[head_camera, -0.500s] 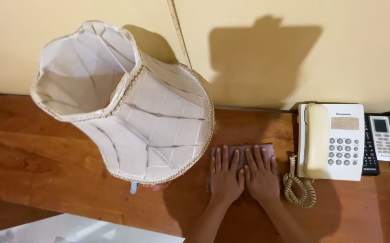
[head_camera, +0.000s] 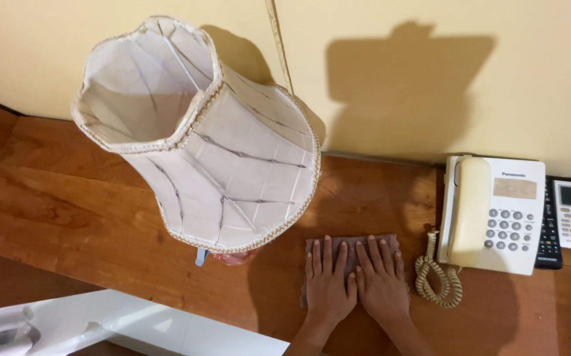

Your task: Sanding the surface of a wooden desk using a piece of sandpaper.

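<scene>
Left hand point(head_camera: 328, 280), right hand point(head_camera: 383, 282) flat, fingers spread, pressing grey cloth point(head_camera: 350, 245) on wooden tabletop point(head_camera: 88, 211), gripping nothing. Cloth soft, light; pinch edge. Corded phone point(head_camera: 493, 211) at 3 o'clock.

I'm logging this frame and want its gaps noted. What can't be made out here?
- Lamp base, head view: almost all hidden under the shade.
- Cloth: mostly covered by the left hand and right hand.
- Black remote: partly hidden behind the phone.
- Forearms: cut off by the bottom edge.
</scene>
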